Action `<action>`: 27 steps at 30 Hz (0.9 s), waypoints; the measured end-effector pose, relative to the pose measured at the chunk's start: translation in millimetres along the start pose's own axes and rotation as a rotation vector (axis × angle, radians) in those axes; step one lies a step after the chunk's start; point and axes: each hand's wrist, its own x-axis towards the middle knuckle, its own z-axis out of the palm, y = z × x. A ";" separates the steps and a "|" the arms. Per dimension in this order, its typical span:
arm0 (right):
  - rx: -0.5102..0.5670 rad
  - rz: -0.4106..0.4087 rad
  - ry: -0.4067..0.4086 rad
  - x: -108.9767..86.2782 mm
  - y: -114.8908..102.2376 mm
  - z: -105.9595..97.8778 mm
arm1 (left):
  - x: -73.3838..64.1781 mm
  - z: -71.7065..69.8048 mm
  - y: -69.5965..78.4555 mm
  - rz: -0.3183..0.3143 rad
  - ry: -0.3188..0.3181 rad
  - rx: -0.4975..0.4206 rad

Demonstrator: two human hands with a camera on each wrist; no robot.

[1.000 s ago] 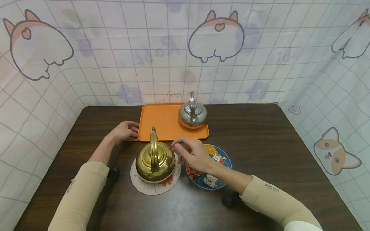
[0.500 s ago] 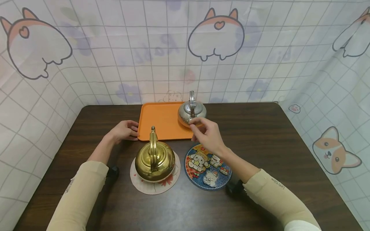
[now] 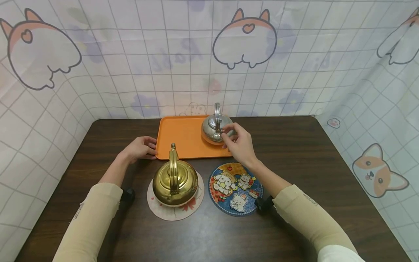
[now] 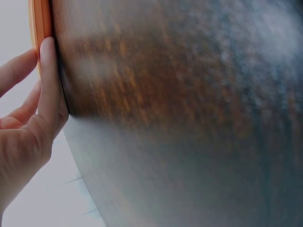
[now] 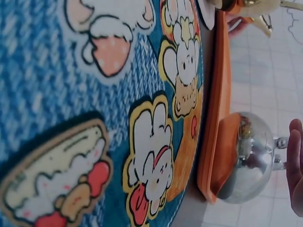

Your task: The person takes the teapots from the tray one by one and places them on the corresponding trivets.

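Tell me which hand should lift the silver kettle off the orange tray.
Right. The right hand is already at the silver kettle, fingers by its handle. The left hand rests against the orange tray edge, likely better kept steadying it.

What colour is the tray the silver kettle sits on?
Orange. The tray shows best in the head view, with the silver kettle on its right part.

In the right-wrist view, the right hand (image 5: 297, 165) is cut off by the frame edge beside the round silver metal kettle (image 5: 248, 158), so contact cannot be judged. In the head view, part of that kettle is hidden behind the fingers. The dark wooden table (image 4: 189, 118) is blurred in the left-wrist view.
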 end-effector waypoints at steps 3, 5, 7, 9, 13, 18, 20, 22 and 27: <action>-0.020 0.015 0.001 4.0 5.1 -0.3 | 0.1 0.1 0.0 -0.002 0.001 -0.002; -0.028 0.024 -0.002 7.2 8.4 -0.3 | 0.5 0.1 -0.1 0.000 0.001 -0.006; -0.031 0.037 -0.011 10.1 11.8 0.6 | 0.8 0.2 -0.2 0.002 0.000 -0.009; -0.031 0.055 -0.018 12.9 15.5 2.2 | 0.7 0.4 0.0 0.004 0.001 -0.009; -0.042 0.106 -0.023 18.8 20.7 6.8 | -0.7 0.4 0.8 0.003 0.007 -0.005; -0.112 0.121 0.000 26.6 22.0 11.8 | -1.6 -0.1 1.6 0.003 0.005 -0.003; -0.123 0.127 0.002 28.7 22.1 13.5 | -1.2 -0.1 1.4 0.004 0.005 -0.006; -0.112 0.139 -0.005 30.4 22.2 15.0 | -0.8 -0.1 1.2 0.004 0.006 -0.007; -0.052 0.182 -0.022 32.3 24.0 18.1 | 0.2 0.0 0.2 0.003 0.005 -0.008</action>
